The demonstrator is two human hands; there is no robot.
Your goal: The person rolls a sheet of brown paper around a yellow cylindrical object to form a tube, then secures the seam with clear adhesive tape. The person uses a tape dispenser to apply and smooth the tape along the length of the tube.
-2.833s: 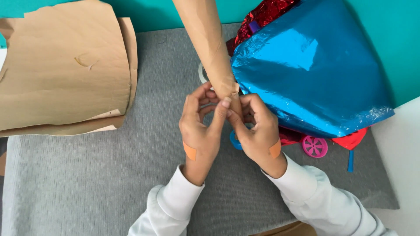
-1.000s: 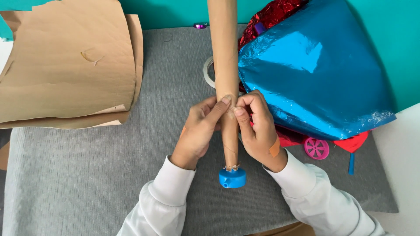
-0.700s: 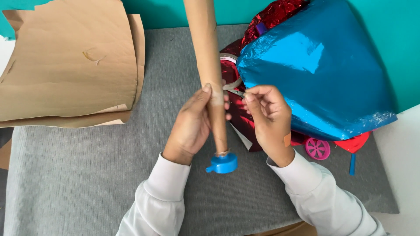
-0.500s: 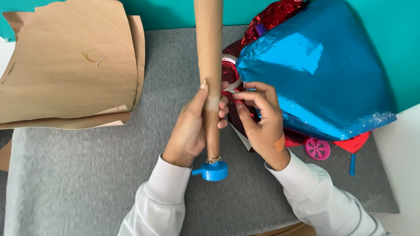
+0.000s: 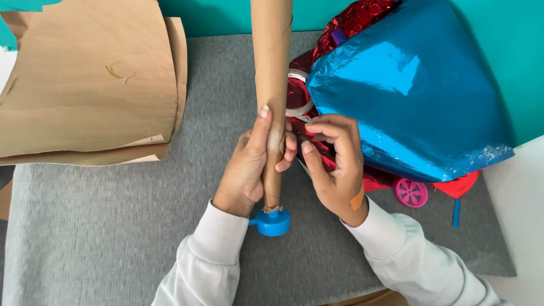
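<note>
My left hand point(image 5: 249, 164) grips a long brown paper-wrapped tube point(image 5: 272, 68) that rises toward the camera. Thin twine ties its lower end to a blue plastic cap point(image 5: 273, 222) resting on the grey mat point(image 5: 113, 238). Just right of the tube, my right hand point(image 5: 334, 164) has its fingertips pinched on the loose end of a clear tape roll point(image 5: 297, 93). The roll lies on red foil, partly hidden behind the tube and against a big blue foil balloon point(image 5: 408, 90).
Sheets of brown paper point(image 5: 85, 79) lie stacked at the back left of the mat. Crumpled red foil point(image 5: 362, 14) shows behind the blue balloon. A pink wheel-shaped plastic piece point(image 5: 412, 192) and a red scrap sit under the balloon's near edge. A white surface point(image 5: 521, 215) borders the mat on the right.
My right hand has come off the tube and gone to the tape roll's end. The tube has swung more upright in my left hand, and its blue cap has shifted slightly left.
</note>
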